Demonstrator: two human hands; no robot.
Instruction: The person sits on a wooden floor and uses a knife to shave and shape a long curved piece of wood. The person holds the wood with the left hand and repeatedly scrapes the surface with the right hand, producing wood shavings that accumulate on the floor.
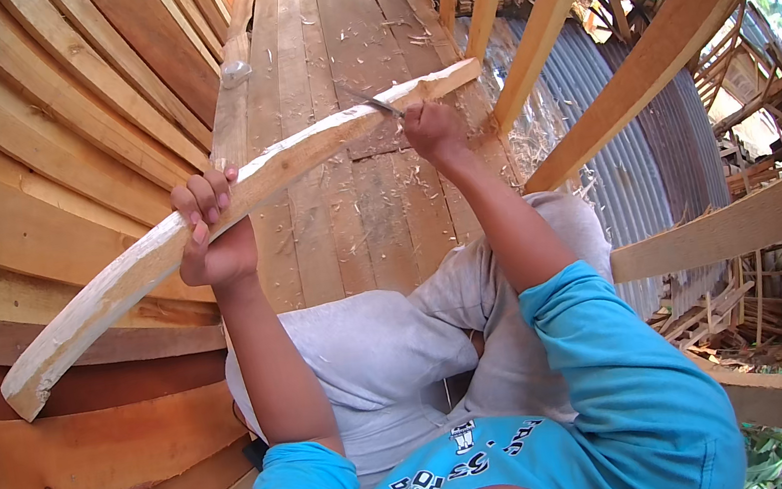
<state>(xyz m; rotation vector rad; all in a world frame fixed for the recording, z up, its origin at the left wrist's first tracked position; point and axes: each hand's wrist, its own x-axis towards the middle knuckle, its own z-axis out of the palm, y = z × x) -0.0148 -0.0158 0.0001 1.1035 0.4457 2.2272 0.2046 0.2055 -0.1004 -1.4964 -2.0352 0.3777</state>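
Observation:
A long piece of pale wood [296,152] lies slantwise across the view, its near end low at the left and its far end up at the right. The fingers of my left hand [212,226] wrap round it left of the middle. My right hand [435,130] is closed on the handle of a knife [378,103], just below the wood's far part. The blade points up and left and crosses the wood's upper edge; whether it cuts in cannot be made out. My fist hides most of the handle.
Wood shavings [412,181] are scattered over the plank floor [312,256]. Upright boards [51,204] form a wall on the left. Wooden posts [562,37] and rails stand on the right, with corrugated metal sheets [615,150] beyond them. A small clear plastic item [235,73] lies near the wall.

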